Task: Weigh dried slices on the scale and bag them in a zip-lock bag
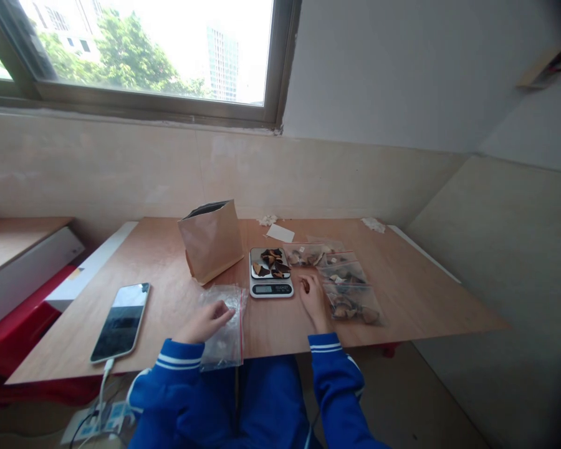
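My left hand [208, 322] lies across a clear zip bag [224, 327] near the table's front edge, its fingers gathered on the plastic. My right hand [315, 304] is curled, with a small brown piece [305, 285] at its fingertips, just in front of a digital kitchen scale [271, 289]. Dark brown curved dried pieces [270, 263] sit on the scale's platform. To the right of my right hand lie several clear bags of brown pieces [350, 292]. A kraft paper bag [210, 242] stands open behind my left hand.
A smartphone [120, 322] with a charging cable lies at the left on the wooden table [416, 305]. A power strip [98, 419] sits below the front edge. White paper scraps [280, 233] lie near the wall, and a red cloth [23, 330] hangs at the left.
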`<state>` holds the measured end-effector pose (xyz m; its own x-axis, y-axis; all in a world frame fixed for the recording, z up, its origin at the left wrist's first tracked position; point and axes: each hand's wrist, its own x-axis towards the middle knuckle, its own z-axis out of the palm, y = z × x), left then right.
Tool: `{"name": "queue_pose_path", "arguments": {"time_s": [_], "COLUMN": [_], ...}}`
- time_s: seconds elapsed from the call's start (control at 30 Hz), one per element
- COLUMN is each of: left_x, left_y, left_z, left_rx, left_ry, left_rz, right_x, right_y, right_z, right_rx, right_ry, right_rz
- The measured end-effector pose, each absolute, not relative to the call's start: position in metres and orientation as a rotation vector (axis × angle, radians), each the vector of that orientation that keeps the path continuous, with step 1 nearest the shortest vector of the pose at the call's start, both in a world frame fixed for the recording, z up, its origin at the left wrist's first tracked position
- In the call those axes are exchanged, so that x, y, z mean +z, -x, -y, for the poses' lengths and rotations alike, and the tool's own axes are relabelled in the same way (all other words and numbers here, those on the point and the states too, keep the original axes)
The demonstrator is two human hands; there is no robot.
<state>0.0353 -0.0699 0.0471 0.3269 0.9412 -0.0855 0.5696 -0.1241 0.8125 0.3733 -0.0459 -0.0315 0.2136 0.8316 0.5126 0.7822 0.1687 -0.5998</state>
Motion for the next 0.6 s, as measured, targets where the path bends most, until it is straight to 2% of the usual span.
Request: {"name": "queue_pose_path", "arguments": {"time_s": [0.13,0.3,0.5,0.6], "left_x": [0.027,0.027,0.025,0.026], "left_y": [-0.063,-0.085,-0.09,-0.086], "left_z": [0.076,0.08,0.07,0.062], "left_rx": [0.392,0.266,0.309,0.477], "left_ry": [-1.966,-2.016,-2.076,-2.036], "left_rz": [-1.557,-1.852,-1.969,-1.943], "right_x": [-0.032,-0.029,-0.019,-0.007], "right_y": [-0.373,-0.37,-0.367,-0.362], "right_z": [0.046,0.047,0.049,0.056], "right_rx": [0.085,0.063,-0.02,-0.067], "right_ry": [1.609,1.61,1.625,1.611], "right_rz": [1.538,1.524,1.514,1.434]}}
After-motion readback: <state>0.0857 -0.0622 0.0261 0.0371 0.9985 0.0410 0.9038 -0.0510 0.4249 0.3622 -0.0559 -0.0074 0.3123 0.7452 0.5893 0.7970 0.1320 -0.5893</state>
